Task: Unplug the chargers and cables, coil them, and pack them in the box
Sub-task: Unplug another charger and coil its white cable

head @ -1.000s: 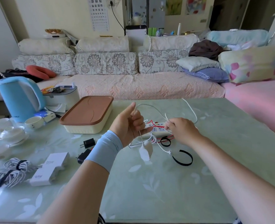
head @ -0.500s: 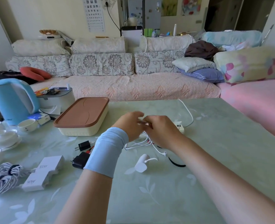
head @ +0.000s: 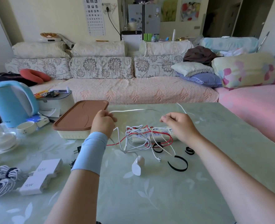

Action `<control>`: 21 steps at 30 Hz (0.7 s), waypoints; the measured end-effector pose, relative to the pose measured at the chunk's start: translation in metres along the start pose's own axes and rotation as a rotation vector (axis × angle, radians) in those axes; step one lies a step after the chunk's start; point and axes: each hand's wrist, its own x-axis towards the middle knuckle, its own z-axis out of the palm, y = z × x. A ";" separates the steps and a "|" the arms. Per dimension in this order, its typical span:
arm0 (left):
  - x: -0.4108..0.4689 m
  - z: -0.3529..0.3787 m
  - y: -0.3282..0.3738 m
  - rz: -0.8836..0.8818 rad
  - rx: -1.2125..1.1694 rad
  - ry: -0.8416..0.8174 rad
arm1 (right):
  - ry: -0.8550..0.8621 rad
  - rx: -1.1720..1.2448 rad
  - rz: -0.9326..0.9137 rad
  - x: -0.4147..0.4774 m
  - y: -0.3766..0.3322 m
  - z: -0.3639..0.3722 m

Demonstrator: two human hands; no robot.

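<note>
Head view, hands (head: pixel 103 122) (head: pixel 178 125) apart, pinching white cable (head: pixel 133 110)

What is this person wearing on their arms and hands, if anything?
A light blue cuff wraps the left wrist, snug and plain, with no markings visible. The right forearm is bare. The left hand and the right hand wear no gloves; no ring or watch shows.

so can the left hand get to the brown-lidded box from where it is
Probably yes. The box sits right beside the left hand with nothing between them. But that hand grips the white cable, so it would likely need to let go first.
</note>
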 end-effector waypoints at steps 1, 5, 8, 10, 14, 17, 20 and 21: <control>0.000 0.002 -0.005 0.037 0.266 0.056 | -0.014 0.011 -0.028 -0.001 -0.006 0.003; -0.018 0.013 -0.002 0.464 0.667 0.258 | -0.102 -0.162 -0.196 -0.011 -0.025 0.023; -0.034 0.026 0.012 0.708 0.469 -0.092 | -0.129 -0.221 -0.299 -0.017 -0.029 0.035; -0.039 0.033 0.013 0.605 0.426 -0.252 | -0.106 -0.155 -0.316 -0.018 -0.027 0.035; -0.042 0.042 0.011 0.532 0.560 -0.214 | -0.063 -0.088 -0.327 -0.016 -0.024 0.024; -0.040 0.041 0.016 0.533 0.451 -0.043 | -0.076 -0.260 -0.319 -0.009 -0.013 0.016; -0.031 0.029 0.018 0.514 0.203 0.128 | -0.047 -0.341 -0.155 -0.002 0.007 0.003; -0.029 0.025 0.017 0.505 0.173 0.155 | -0.016 -0.327 -0.099 0.000 0.013 -0.002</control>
